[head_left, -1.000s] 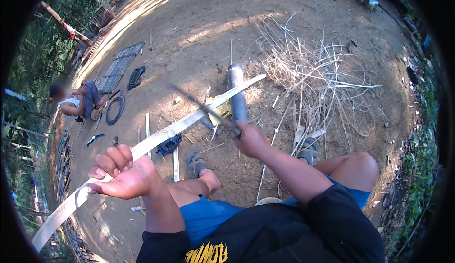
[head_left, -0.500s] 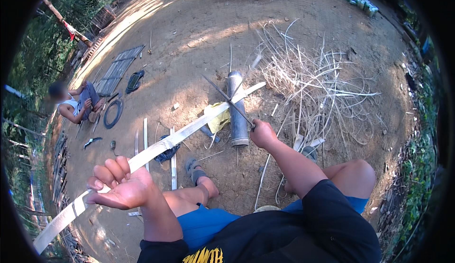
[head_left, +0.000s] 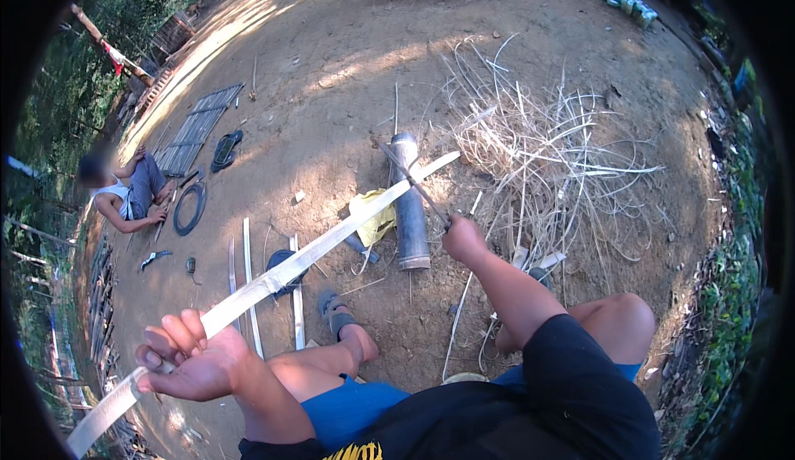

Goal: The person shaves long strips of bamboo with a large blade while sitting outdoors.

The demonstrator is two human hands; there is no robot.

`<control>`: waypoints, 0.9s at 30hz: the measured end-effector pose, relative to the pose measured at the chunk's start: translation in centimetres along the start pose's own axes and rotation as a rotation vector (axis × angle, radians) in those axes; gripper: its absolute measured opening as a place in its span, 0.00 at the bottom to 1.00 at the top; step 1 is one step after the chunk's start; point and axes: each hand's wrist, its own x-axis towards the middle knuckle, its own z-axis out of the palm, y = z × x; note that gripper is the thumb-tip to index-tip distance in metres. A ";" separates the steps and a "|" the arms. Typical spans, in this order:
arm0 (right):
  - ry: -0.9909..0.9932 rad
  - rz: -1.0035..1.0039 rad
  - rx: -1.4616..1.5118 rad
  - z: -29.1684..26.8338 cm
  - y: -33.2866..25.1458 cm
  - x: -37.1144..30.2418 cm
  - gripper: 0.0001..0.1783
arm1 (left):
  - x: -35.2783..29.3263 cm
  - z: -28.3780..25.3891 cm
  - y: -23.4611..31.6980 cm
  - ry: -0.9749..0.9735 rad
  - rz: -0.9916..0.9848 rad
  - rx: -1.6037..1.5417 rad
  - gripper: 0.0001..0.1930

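A long pale bamboo strip (head_left: 335,235) runs slantwise from the lower left up to a dark cylinder (head_left: 409,228) on the ground before me. My left hand (head_left: 199,356) is wrapped round the strip's nearer part, palm up. Its far end rests across the cylinder and sticks out a little beyond. In my right hand (head_left: 465,240) is the handle of a long-bladed knife (head_left: 429,198). The blade crosses over the strip at the cylinder; whether its edge touches the strip I cannot make out. A yellow cloth or bag (head_left: 373,218) lies beside the cylinder, partly under the strip.
A tangled heap of thin shavings (head_left: 555,141) spreads to the right of the cylinder. Loose strips (head_left: 298,294) lie by my left foot. Farther left, a person (head_left: 128,191) sits near a black coil (head_left: 190,209), a slatted panel (head_left: 199,133) and footwear (head_left: 225,152).
My left hand has come down and slightly left, with the near part of the strip. The knife's angle over the cylinder has changed slightly. The whole view has shifted a little.
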 end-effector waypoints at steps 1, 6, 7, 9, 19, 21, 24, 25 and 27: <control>-0.004 0.001 0.025 0.1 -2.3 -0.9 0.16 | 0.2 -0.3 0.1 -0.006 0.028 0.001 0.21; -0.227 -0.290 0.225 -2.8 -11.4 -8.9 0.14 | 0.6 0.1 -0.4 0.017 0.050 0.109 0.21; -0.245 -0.418 0.184 -2.9 -12.3 -9.1 0.13 | 1.2 -0.6 -0.4 -0.017 0.027 0.079 0.22; -0.274 -0.688 0.102 -3.1 -13.5 -8.8 0.11 | 2.3 -1.6 0.0 -0.112 -0.055 -0.045 0.23; -0.131 0.229 -0.077 0.6 3.3 5.2 0.20 | 2.8 -0.8 -1.1 -0.138 -0.010 0.025 0.21; -0.116 0.245 -0.073 0.6 3.6 4.6 0.20 | 2.3 -0.1 -1.6 -0.012 0.036 0.078 0.20; -0.089 0.227 -0.053 0.2 3.2 4.0 0.19 | 3.1 0.1 -0.9 -0.016 0.020 0.056 0.19; -0.100 0.203 -0.049 0.2 2.0 3.3 0.19 | 4.4 -0.1 0.4 -0.057 0.036 0.060 0.19; -0.158 0.134 -0.058 -1.3 -0.3 0.8 0.19 | 7.8 -1.1 3.6 -0.179 -0.014 0.007 0.19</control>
